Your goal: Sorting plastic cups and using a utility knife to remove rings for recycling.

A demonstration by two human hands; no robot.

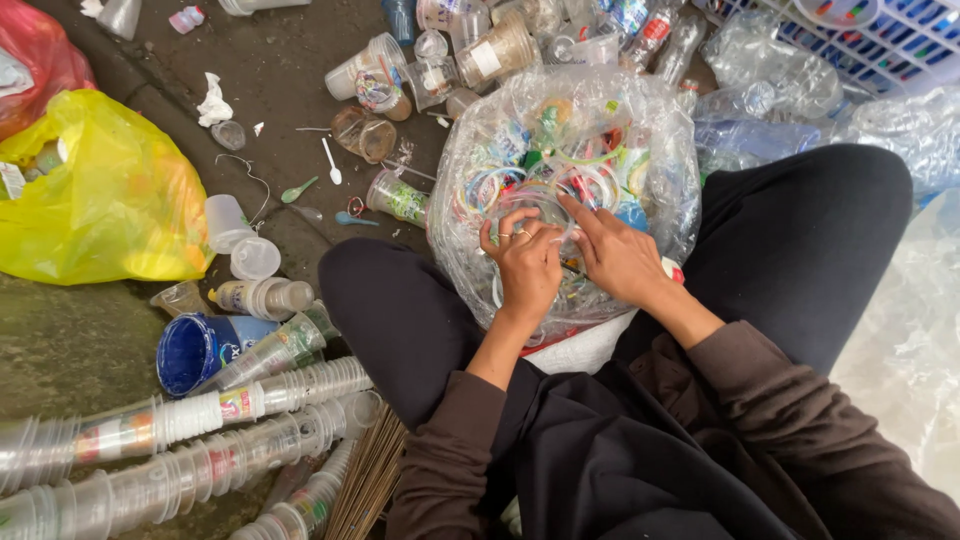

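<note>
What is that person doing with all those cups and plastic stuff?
A person sits on the ground with a clear plastic bag between their knees. Both hands are in its open top: the left hand and right hand are working at a clear plastic cup amid colourful plastic rings. Stacks of clear cups lie on the ground beside their left leg, loose cups are scattered ahead, and a yellow bag sits further left.
</note>
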